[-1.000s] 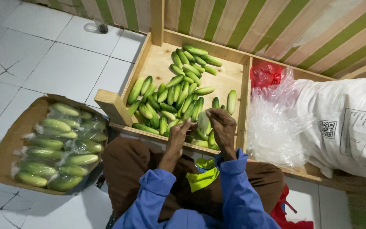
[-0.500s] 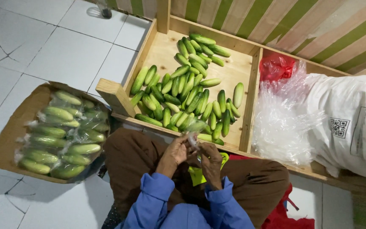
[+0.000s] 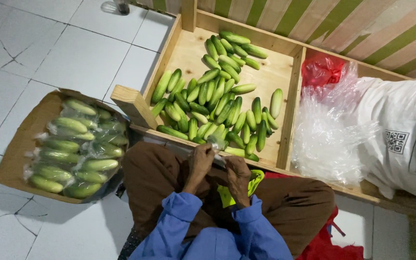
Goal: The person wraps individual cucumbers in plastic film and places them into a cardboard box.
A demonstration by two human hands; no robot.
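Note:
My left hand (image 3: pixel 201 162) and my right hand (image 3: pixel 237 176) meet over my lap, just in front of the wooden crate's front rail (image 3: pixel 136 108). Both pinch a small clear plastic bag (image 3: pixel 216 143) that sticks up between them; I cannot tell what is inside it. Many loose green cucumbers (image 3: pixel 217 103) lie in the crate's left compartment, the nearest ones right behind the bag. A cardboard box (image 3: pixel 13 159) at my left holds several cucumbers wrapped in clear plastic (image 3: pixel 75 149).
The crate's right compartment holds a heap of clear plastic bags (image 3: pixel 331 132) and a red bag (image 3: pixel 321 71). A white sack (image 3: pixel 405 130) lies at the far right. A yellow-green item (image 3: pixel 254 180) rests in my lap. White floor tiles (image 3: pixel 63 53) lie to the left.
Both hands have drawn back from the cucumbers at the crate's front edge to my lap and now hold the clear bag between them. The view has shifted slightly.

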